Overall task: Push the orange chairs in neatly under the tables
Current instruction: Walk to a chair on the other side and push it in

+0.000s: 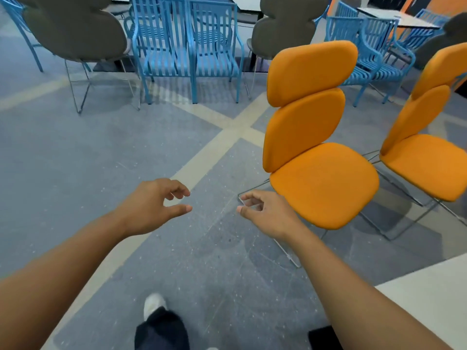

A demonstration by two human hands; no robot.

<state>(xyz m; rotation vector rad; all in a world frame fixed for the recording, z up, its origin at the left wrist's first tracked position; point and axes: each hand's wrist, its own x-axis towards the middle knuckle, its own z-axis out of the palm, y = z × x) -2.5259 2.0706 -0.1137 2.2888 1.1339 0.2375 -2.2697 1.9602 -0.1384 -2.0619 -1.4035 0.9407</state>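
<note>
The room is bright and evenly lit from overhead, so the orange chair (323,183) throws only a soft, pale shadow on the grey floor (75,160) beneath its seat, with a faint sheen on the floor under the blue chairs (187,46). The wide lens bows the edges, tilting the chairs outward, and the far top corners and the shoe (153,304) at the bottom look soft and smeared.
</note>
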